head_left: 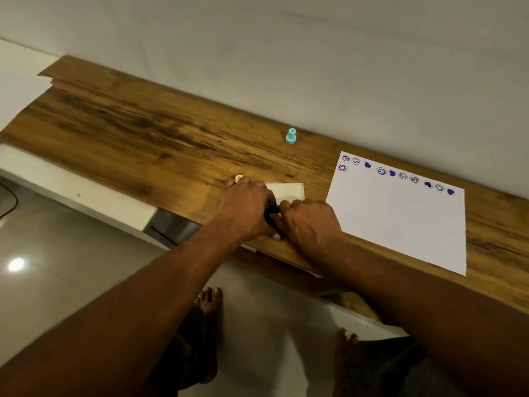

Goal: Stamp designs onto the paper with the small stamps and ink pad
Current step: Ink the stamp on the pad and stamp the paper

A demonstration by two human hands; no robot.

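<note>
A white paper [400,222] lies on the right of the wooden counter, with a row of purple smiley and heart prints along its far edge. A teal stamp [290,136] stands upright near the wall. A small pale stamp [239,177] peeks out just beyond my left hand [246,209]. My left hand and my right hand [310,222] meet over a pale ink pad case [289,191], both closed around a small dark object [271,214] between them. What that dark object is cannot be told.
The wooden counter [143,133] runs along a white wall, with bare wood to the left. Its front edge drops to a tiled floor where my bare feet stand. A dark cable lies on the floor at far left.
</note>
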